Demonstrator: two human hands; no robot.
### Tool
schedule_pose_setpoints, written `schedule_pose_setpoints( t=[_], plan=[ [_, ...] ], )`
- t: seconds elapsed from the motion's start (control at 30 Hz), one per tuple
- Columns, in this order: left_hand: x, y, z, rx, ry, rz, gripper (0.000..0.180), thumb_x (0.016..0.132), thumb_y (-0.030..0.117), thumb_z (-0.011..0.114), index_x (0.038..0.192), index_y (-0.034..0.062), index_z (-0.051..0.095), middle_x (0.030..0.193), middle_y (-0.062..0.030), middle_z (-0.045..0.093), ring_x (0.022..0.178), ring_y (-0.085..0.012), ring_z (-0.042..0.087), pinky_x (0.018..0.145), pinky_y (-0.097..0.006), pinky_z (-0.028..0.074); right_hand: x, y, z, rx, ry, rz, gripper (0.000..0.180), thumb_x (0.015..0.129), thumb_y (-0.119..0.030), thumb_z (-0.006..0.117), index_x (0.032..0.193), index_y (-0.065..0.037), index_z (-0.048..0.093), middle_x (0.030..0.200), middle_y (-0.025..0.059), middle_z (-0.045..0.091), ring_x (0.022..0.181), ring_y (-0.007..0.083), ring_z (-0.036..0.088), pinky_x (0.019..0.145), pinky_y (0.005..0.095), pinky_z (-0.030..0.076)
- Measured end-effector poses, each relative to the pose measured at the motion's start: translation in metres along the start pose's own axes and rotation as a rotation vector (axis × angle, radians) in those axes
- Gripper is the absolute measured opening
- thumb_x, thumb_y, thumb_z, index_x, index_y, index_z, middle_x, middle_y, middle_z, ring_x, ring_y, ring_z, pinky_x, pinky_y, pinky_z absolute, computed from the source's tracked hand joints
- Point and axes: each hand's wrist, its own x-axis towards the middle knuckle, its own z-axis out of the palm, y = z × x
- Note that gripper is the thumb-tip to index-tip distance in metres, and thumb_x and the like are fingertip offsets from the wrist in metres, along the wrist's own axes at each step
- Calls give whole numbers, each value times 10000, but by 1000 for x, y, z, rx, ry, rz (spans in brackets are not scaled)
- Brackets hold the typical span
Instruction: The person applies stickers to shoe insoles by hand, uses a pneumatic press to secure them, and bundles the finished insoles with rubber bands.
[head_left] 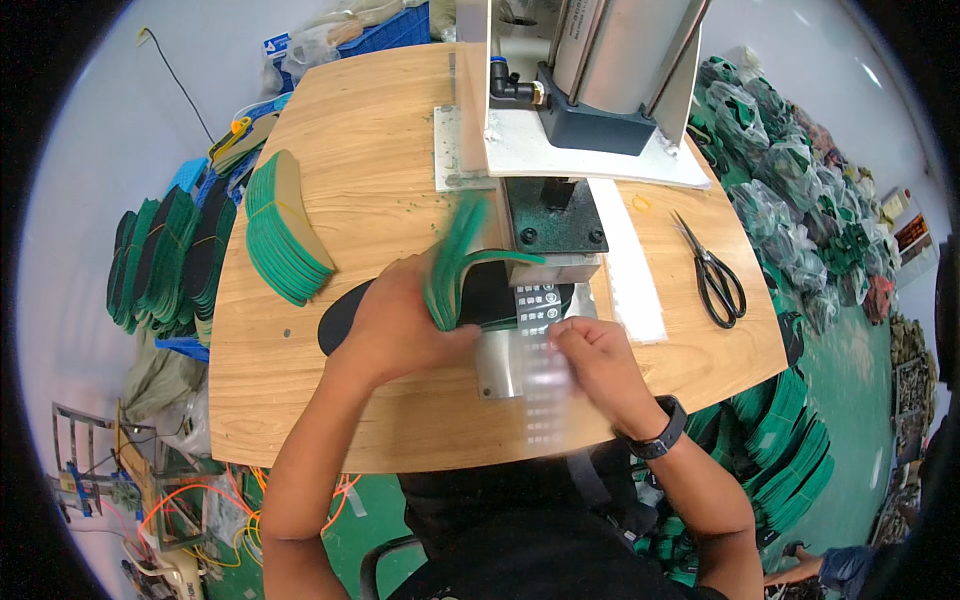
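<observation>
My left hand (385,325) grips several thin green insoles (450,285), which fan upward and are smeared by motion; most of its fingers are hidden behind them. Beneath that hand, a black insole (345,312) lies flat and reaches toward the press. With thumb and finger, my right hand (600,365) pinches a clear strip with white printed marks (540,308). The strip's upper end meets the press head (556,240), while its lower end hangs blurred past the steel plate (498,366). A green insole edge runs up against the press block.
Left on the table is a banded stack of green-edged insoles (285,235). Black-handled scissors (715,275) and a white sheet (630,260) lie right of the press. Its pneumatic cylinder (625,50) rises behind. Bundled insoles (170,250) and bagged piles (780,150) flank the table.
</observation>
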Motion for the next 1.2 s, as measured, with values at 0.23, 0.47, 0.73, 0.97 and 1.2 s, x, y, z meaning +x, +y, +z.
schedule_pose_setpoints(
  t=[0.23, 0.47, 0.73, 0.97, 1.2],
  plan=[
    [-2, -4, 9, -52, 10, 47, 858, 641, 235, 746, 1382, 33, 363, 1094, -215, 598, 1029, -388, 549, 898, -414, 449, -15, 5, -23, 347, 284, -22, 228, 942, -197, 545, 843, 2, 599, 663, 51, 602, 480, 93, 534, 382, 197, 377],
    [1, -11, 6, 11, -45, 29, 872, 652, 248, 738, 1404, 54, 341, 1066, -224, 612, 988, -391, 571, 874, -427, 462, -8, 0, -22, 426, 274, -9, 216, 953, -186, 521, 874, 3, 589, 710, 50, 605, 553, 105, 571, 413, 212, 401],
    [-5, -11, 3, -312, 74, -86, 496, 695, 102, 627, 1189, 67, 594, 722, -158, 613, 618, -241, 572, 636, -312, 484, 2, -3, -19, 299, 235, 9, 242, 943, -223, 538, 836, -17, 603, 634, 32, 587, 463, 84, 507, 390, 212, 362],
    [-4, -12, -3, -537, 355, -26, 236, 719, 42, 578, 941, 2, 648, 695, -80, 616, 637, -127, 541, 624, -289, 472, 6, -12, -11, -9, 2, 141, 280, 919, -210, 560, 728, -9, 601, 554, 52, 584, 389, 88, 487, 350, 199, 338],
    [-6, -17, -1, -508, 329, -96, 204, 714, 60, 593, 900, -9, 641, 707, -90, 631, 649, -137, 568, 638, -309, 483, 7, -12, -10, -81, -11, 162, 288, 922, -223, 556, 726, -17, 602, 544, 59, 590, 379, 88, 490, 346, 195, 340]
  ],
)
